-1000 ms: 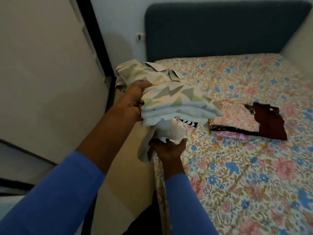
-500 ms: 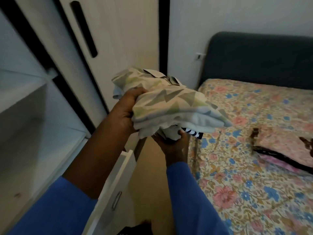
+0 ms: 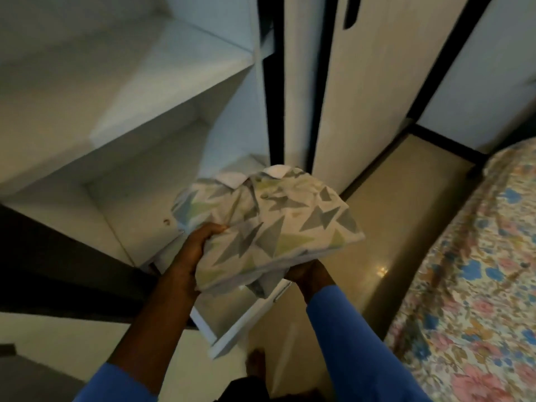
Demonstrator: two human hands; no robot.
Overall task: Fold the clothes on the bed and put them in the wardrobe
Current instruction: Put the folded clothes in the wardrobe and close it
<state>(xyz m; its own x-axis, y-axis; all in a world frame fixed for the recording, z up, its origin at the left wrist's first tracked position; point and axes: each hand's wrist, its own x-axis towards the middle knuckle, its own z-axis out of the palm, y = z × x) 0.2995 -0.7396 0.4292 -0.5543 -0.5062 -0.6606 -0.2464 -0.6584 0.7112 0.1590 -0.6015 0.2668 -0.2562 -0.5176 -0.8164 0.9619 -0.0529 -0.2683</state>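
A stack of folded clothes (image 3: 269, 224), topped by a white shirt with grey and green triangles, sits between my two hands in front of the open wardrobe (image 3: 162, 91). My left hand (image 3: 194, 250) grips the stack's left edge, thumb on top. Under its right side my right hand (image 3: 307, 272) holds it from below, mostly hidden by the cloth. The stack hangs above a pulled-out white drawer (image 3: 232, 320) at the wardrobe's foot. White shelves stand bare to the upper left.
The bed with its floral sheet (image 3: 475, 285) runs along the right edge. A strip of beige floor (image 3: 383, 227) lies between bed and wardrobe. A closed wardrobe door with a dark handle (image 3: 348, 15) stands behind the stack. My foot (image 3: 256, 364) shows below.
I have turned left from the bed to the wardrobe, carrying the stack along. The shelves and open drawer now fill the view; the clothes left on the bed are out of sight.
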